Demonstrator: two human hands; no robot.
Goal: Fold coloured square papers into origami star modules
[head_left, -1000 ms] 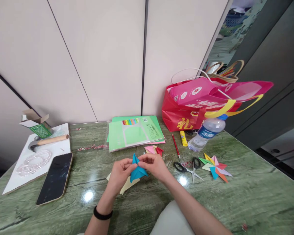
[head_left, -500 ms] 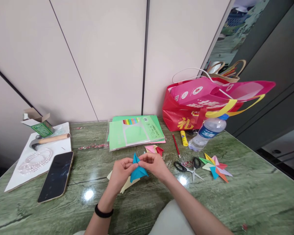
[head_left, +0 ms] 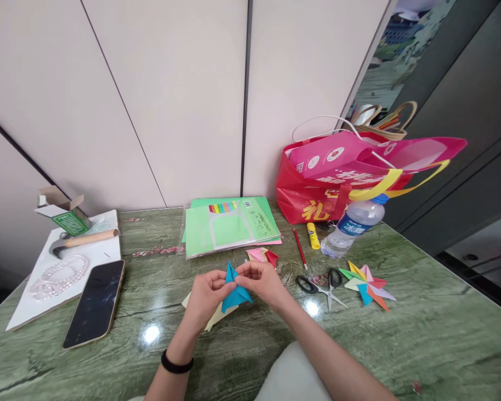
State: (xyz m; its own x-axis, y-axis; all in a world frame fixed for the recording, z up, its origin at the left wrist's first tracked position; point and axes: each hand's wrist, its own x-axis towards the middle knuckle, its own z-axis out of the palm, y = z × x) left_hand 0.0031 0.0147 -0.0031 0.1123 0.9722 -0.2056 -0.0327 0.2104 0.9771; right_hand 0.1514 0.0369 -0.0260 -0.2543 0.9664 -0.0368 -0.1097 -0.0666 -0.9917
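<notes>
Both hands pinch a folded piece of blue paper (head_left: 237,296), its narrow tip pointing away from me. My left hand (head_left: 209,295) grips its left side between thumb and fingers. On the right side, my right hand (head_left: 261,281) has thumb and fingers closed near the middle of the folds. Below lies some pale yellow folded paper (head_left: 219,318), partly covered by the blue piece and my left hand. Just beyond my right hand are pink and red folded papers (head_left: 264,256), also partly hidden.
On the right lie scissors (head_left: 329,291) with open blades, a multicoloured paper star (head_left: 369,285), a red pencil (head_left: 299,249), a glue stick (head_left: 313,236) and a water bottle (head_left: 350,228) before a red bag (head_left: 304,195). Paper packs (head_left: 229,228) lie behind; a phone (head_left: 94,306) and hammer (head_left: 87,239) are left.
</notes>
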